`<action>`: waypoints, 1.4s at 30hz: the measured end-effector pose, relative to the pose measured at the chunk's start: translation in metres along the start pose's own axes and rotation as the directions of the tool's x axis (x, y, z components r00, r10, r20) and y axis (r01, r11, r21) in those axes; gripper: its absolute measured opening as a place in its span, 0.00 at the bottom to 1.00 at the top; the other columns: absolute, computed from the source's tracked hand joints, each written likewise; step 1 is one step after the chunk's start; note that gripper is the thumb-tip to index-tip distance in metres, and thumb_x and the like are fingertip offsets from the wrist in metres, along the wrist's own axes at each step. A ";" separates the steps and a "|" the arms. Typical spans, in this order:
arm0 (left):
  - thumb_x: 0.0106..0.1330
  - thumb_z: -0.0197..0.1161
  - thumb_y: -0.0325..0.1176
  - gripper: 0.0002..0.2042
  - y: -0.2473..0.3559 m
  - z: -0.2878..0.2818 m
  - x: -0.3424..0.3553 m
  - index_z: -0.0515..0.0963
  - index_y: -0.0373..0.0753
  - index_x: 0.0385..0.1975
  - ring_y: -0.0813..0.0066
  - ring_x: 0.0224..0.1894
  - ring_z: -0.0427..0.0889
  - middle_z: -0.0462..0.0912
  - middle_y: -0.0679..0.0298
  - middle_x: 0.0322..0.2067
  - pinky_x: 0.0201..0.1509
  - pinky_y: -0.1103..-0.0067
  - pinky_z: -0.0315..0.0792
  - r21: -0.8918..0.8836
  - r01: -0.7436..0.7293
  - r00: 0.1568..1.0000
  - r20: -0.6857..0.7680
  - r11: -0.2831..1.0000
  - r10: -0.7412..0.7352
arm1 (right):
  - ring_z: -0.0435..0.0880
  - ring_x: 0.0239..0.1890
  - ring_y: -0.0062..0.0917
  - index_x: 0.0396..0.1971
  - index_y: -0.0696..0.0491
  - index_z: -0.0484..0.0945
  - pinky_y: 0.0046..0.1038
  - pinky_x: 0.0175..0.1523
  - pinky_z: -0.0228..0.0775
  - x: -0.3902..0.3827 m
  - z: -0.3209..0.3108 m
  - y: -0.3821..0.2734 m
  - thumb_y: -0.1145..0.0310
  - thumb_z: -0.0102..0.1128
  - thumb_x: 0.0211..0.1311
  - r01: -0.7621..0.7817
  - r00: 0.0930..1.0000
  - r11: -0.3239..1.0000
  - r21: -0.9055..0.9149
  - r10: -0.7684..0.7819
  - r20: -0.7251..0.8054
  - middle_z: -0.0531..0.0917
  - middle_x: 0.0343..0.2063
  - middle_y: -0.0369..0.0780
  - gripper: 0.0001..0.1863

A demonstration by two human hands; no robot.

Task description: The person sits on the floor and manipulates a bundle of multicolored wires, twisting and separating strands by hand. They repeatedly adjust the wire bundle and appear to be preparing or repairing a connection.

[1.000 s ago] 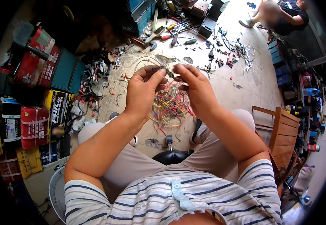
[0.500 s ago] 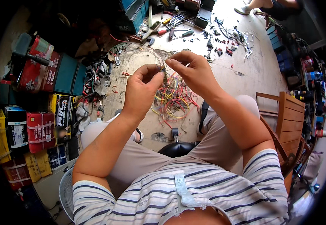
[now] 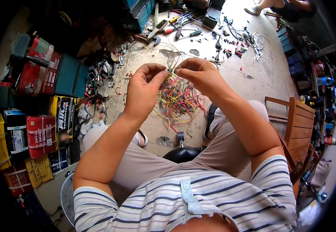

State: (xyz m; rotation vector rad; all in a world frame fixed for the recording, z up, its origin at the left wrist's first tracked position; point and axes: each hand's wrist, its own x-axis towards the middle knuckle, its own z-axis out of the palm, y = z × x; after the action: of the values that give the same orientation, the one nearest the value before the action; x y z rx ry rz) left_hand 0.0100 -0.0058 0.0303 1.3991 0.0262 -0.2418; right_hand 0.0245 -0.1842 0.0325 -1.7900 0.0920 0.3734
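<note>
The left hand (image 3: 140,91) pinches a thin wire bundle (image 3: 170,72), thumb and forefinger nearly meeting; the bundle sits between the hands, above a coloured wire tangle (image 3: 180,101) on the floor; the right hand (image 3: 203,75), fingers curled, its hold unclear, has just dropped level, apparently bringing both to one spot.

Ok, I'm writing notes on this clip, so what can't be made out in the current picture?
- Wires between left hand and right hand: head view; fingers partly cover them, ends too small to tell.
- Other person: head view; top edge cuts off the upper body.
- Black seat: head view; thighs hide its sides.
- Striped shirt: head view; blurred patch at lower right.
</note>
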 end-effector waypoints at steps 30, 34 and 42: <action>0.64 0.58 0.27 0.06 -0.003 -0.007 0.003 0.76 0.32 0.38 0.80 0.31 0.80 0.80 0.65 0.31 0.37 0.85 0.74 0.000 0.056 0.998 0.039 0.998 -0.056 | 0.76 0.35 0.26 0.33 0.56 0.77 0.25 0.38 0.68 -0.003 -0.001 0.006 0.77 0.57 0.57 0.452 0.892 0.873 -0.186 -0.433 0.132 0.74 0.32 0.40 0.04; 0.64 0.58 0.27 0.06 -0.005 -0.007 0.001 0.76 0.32 0.38 0.80 0.31 0.80 0.80 0.65 0.31 0.37 0.85 0.74 -0.030 0.095 0.995 0.042 0.995 -0.094 | 0.76 0.34 0.29 0.32 0.55 0.78 0.26 0.36 0.68 -0.001 0.000 0.010 0.78 0.57 0.56 0.514 0.858 0.833 -0.207 -0.499 0.123 0.74 0.31 0.41 0.04; 0.64 0.58 0.26 0.06 -0.007 -0.006 0.001 0.76 0.32 0.38 0.80 0.32 0.80 0.80 0.65 0.31 0.37 0.85 0.73 -0.040 0.091 0.995 0.038 0.995 -0.089 | 0.77 0.33 0.31 0.31 0.55 0.78 0.28 0.35 0.69 -0.004 -0.001 0.006 0.77 0.57 0.56 0.481 0.877 0.835 -0.268 -0.459 0.141 0.75 0.31 0.42 0.04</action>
State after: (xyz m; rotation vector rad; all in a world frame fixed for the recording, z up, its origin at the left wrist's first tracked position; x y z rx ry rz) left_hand 0.0106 -0.0007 0.0227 1.3528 0.0640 -0.3400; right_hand 0.0199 -0.1870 0.0286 -2.0157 -0.4768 0.0932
